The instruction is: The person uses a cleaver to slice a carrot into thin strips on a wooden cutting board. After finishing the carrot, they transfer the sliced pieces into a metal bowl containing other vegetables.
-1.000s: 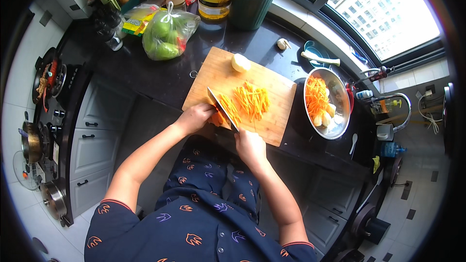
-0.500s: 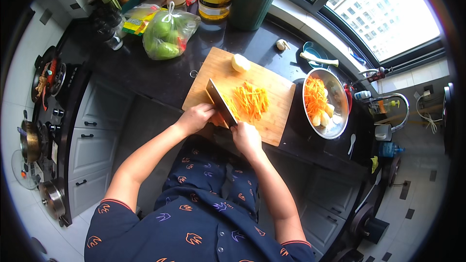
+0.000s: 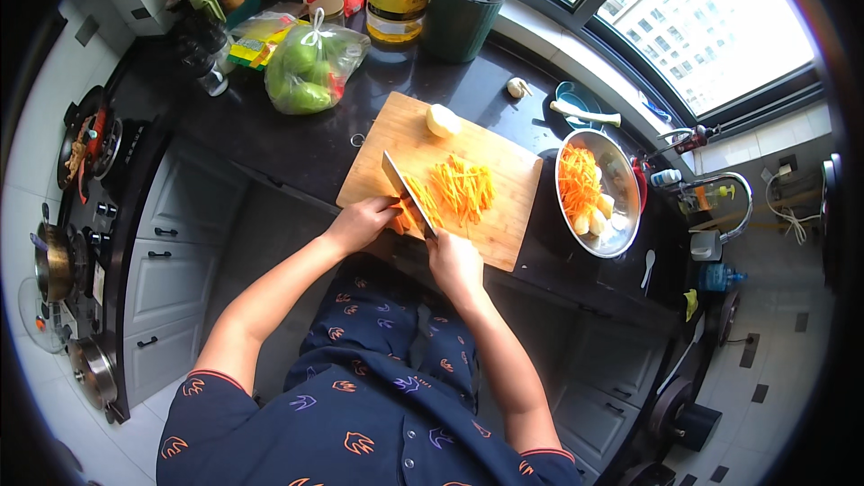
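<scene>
knife has steepened, right hand gripping it, left hand curled on carrot, bowl holding orange shreds.

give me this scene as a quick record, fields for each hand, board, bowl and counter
left hand: fingertips at orange carrot pieces
right hand: gripping a knife by its handle
cutting board: carrot shreds; pale vegetable near far edge
metal bowl: more shreds, pale pieces
dark counter: garlic bulb, tied bag of green produce
</scene>
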The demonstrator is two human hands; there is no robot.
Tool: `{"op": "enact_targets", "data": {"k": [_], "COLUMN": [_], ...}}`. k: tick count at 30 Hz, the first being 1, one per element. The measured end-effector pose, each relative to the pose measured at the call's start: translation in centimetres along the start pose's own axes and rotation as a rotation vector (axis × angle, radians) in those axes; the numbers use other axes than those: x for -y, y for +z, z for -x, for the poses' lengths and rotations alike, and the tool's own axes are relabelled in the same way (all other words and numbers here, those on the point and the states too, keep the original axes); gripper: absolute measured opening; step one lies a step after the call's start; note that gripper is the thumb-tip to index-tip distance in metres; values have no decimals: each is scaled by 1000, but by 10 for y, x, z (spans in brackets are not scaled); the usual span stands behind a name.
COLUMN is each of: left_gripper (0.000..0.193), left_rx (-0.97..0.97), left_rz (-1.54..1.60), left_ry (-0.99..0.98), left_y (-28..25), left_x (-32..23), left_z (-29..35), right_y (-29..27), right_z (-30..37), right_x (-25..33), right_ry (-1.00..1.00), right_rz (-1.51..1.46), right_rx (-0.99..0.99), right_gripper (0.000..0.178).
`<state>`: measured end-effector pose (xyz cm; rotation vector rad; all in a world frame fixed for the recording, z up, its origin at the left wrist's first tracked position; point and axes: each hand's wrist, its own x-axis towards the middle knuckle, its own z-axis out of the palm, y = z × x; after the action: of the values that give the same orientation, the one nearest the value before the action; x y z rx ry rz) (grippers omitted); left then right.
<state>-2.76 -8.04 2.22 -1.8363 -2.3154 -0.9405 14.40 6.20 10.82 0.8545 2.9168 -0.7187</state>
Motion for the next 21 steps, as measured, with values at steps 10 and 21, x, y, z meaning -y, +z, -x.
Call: {"op": "enact_targets", "data": {"k": [10,21], "left_gripper": [21,24], "left_rx": [30,78], "left_rz": [-92,-35], "left_ry": [32,-15], "left_y": [1,5], "left_x": [0,7], "left_z": [-3,-3], "right_y": [0,8], "right_z": [7,-4], "right_x": [2,4], "right_ry": [-5,-26], "right_rz": [47,105], "right_rx": [32,64], "right_gripper": [17,9]}}
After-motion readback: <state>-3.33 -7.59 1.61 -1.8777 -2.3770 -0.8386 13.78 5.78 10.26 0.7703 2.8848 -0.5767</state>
